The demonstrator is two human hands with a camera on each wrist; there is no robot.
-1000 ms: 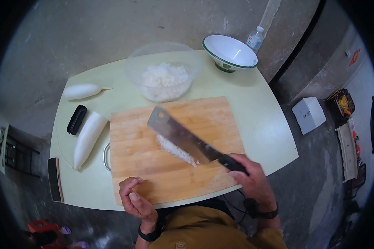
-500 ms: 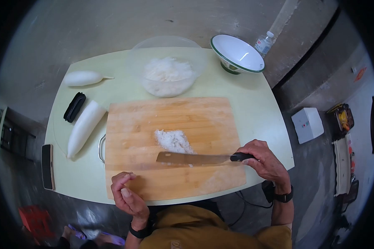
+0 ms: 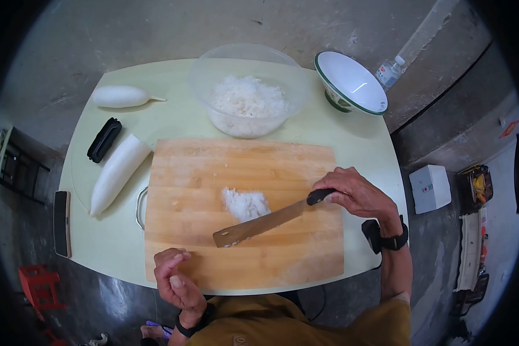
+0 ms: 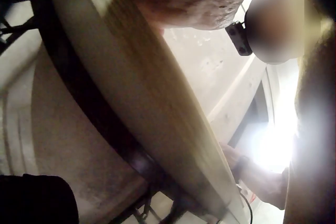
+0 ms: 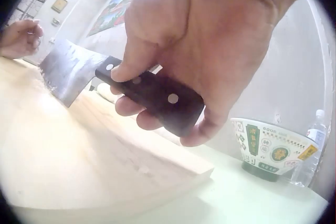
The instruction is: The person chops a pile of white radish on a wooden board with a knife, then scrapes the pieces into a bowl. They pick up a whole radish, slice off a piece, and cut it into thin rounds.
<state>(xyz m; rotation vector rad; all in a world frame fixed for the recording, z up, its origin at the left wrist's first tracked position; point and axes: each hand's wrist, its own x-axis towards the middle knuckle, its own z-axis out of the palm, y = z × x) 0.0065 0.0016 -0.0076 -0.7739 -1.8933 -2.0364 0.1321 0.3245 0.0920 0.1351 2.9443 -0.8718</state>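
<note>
My right hand (image 3: pixel 360 195) grips a cleaver (image 3: pixel 258 225) by its black handle, above the right part of a wooden cutting board (image 3: pixel 294 259). The blade points left, its edge beside the near side of a small heap of finely chopped white radish (image 3: pixel 243 203). White bits cling along the blade (image 5: pixel 71 71) in the right wrist view. At the board's near left corner my left hand (image 3: pixel 180 286) hovers with loosely bent fingers and nothing in them. The left wrist view mostly shows the board's underside edge and part of that hand.
Behind the board stands a clear plastic bowl (image 3: pixel 297 95) of chopped radish, with a green-rimmed bowl (image 3: pixel 352 81) and a bottle (image 3: pixel 390 71) to its right. Two white radishes, one whole (image 3: pixel 121 96) and one cut (image 3: pixel 118 176), a black holder (image 3: pixel 104 140) and a phone (image 3: pixel 62 224) lie left.
The cleaver has swung from a slant over the heap to its near side, blade tip now toward the lower left. The long strip of chopped radish has become a compact heap. The left hand stays put.
</note>
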